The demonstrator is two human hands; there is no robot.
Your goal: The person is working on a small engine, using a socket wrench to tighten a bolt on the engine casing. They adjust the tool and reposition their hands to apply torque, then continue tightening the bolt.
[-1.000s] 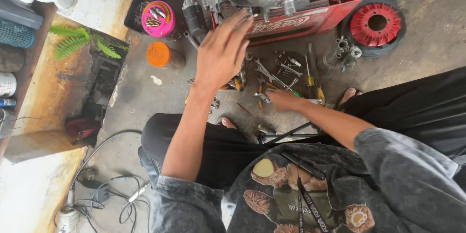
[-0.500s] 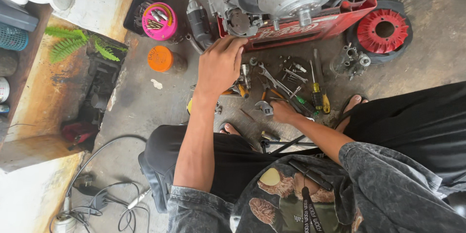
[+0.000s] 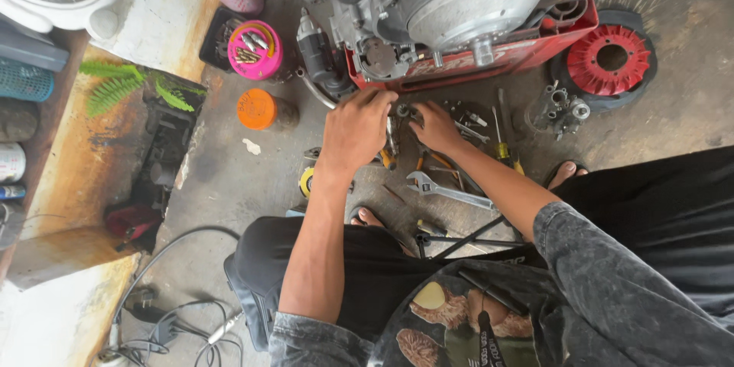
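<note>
A grey engine sits on a red frame on the concrete floor in front of me. My left hand and my right hand meet just below the frame's front edge. Both have curled fingers closing on a small round metal part between them. A thin metal piece and orange-handled pliers lie partly hidden under my left hand. My knees and sandalled feet are right below the hands.
Loose tools lie by my hands: an adjustable wrench and a yellow-handled screwdriver. A red finned wheel and a small metal assembly are at right. An orange-capped can, a pink tub of bits and cables are at left.
My left hand came down from above the tools to the frame's edge. My right hand left the tool pile and rose to meet it at the small part.
</note>
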